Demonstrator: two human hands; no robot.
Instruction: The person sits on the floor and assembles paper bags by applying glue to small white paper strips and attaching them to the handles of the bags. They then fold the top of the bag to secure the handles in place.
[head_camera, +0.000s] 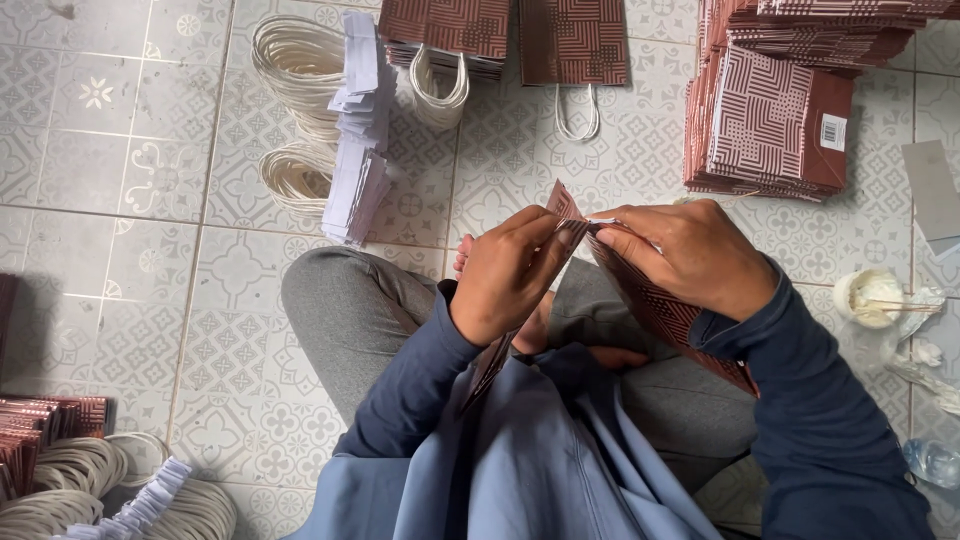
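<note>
i'm sitting cross-legged on the patterned floor tiles with a flat brown paper bag held up over my lap, its top edge raised between my hands. my left hand has its fingers pressed together on the bag's upper corner, thumb behind, pinching the paper. my right hand is clamped on the same top edge just beside it, fingertips meeting the left ones at the mouth. as i read it, i'm working the mouth of the bag, folding or opening the rim; the next move seems to call for a firm, even pinch so the stiff paper creases straight rather than buckling.

the bag is thin card-like paper, maroon with a pale geometric line print, creased flat. ahead lie a stack of the same flat bags, finished bags with white cord handles, and coils of cream cord handles next to piles of white paper strips. a small glue pot with a stick stands to my right.
</note>
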